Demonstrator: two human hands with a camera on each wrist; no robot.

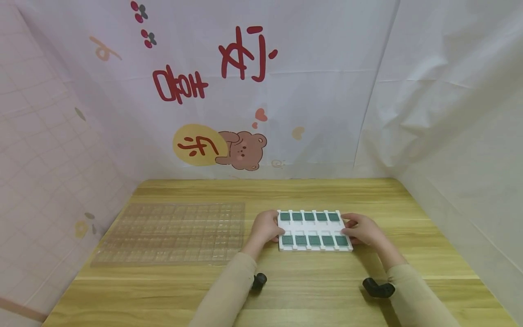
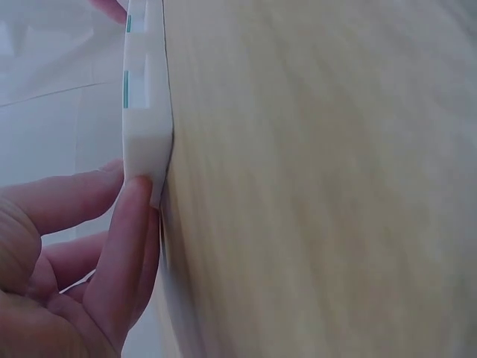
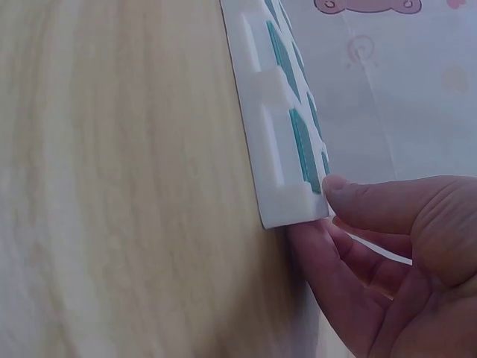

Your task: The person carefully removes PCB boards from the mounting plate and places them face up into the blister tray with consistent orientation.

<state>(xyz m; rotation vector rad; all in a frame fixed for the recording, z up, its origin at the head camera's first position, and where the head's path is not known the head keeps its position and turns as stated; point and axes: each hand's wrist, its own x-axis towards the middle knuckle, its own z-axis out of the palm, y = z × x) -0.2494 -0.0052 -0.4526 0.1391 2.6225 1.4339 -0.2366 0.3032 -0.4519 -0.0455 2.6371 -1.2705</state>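
Observation:
A white rectangular tray [image 1: 313,227] is held level between both hands in the head view, close over the wooden table. Two rows of green square chip-like pieces [image 1: 309,217] sit in its slots. My left hand [image 1: 266,227] grips its left end, thumb on top and fingers below. At the opposite end, my right hand [image 1: 363,230] pinches the edge the same way. In the left wrist view, the left hand [image 2: 97,253] has its fingertips at the white tray's corner [image 2: 147,149]. The right wrist view shows the right thumb on the upper edge and fingers beneath the tray [image 3: 291,205].
A clear plastic gridded sheet or tray [image 1: 167,234] lies flat on the left of the wooden table [image 1: 314,286]. White printed cloth [image 1: 318,91] hangs behind and along both sides. Black mounts [image 1: 378,289] stick out near both sleeves.

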